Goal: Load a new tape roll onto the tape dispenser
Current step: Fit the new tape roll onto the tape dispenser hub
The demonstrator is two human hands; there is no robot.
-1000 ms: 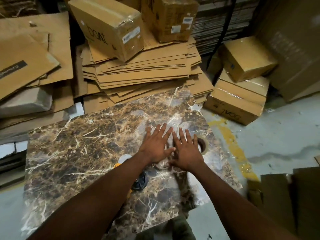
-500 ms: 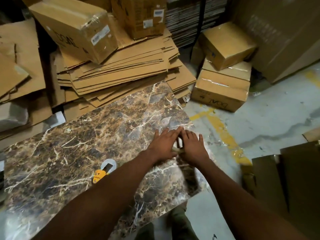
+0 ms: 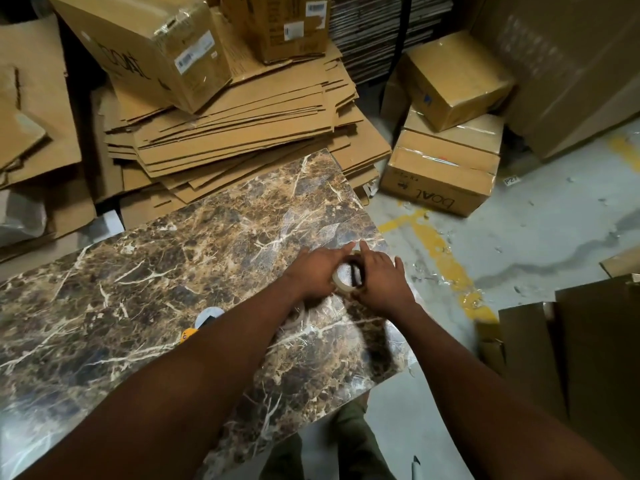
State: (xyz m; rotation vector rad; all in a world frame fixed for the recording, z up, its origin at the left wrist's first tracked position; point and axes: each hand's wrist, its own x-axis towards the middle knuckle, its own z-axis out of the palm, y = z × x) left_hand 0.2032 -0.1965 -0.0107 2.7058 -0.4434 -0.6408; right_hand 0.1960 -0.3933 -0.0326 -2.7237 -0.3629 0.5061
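- The tape roll (image 3: 348,278) is held between both hands above the right part of the marble-patterned tabletop (image 3: 173,271), near its right edge. It stands on its side, so the dark hole of the core faces up toward the camera.
- The left hand (image 3: 315,271) grasps the left side of the roll, with one finger stretched out along the far rim. The right hand (image 3: 381,282) grasps the right side, and its fingers curl over the rim. Both hands are closed on the roll, not released.
- I judge that two hands are used because the roll is turned to find the loose end of the tape, or to set the core in the correct direction before loading. The pictures do not show the loose end.
- The tape dispenser (image 3: 199,323) lies on the tabletop to the left and nearer, well apart from the roll. Only a pale round part and an orange piece are visible; the left forearm covers the rest, so I cannot tell whether its spindle is free.
- The roll is not yet on the dispenser, so the task seems to be at an early step.
- Flat cardboard sheets (image 3: 242,126) and sealed boxes (image 3: 440,174) lie at the far side, not touching the work.
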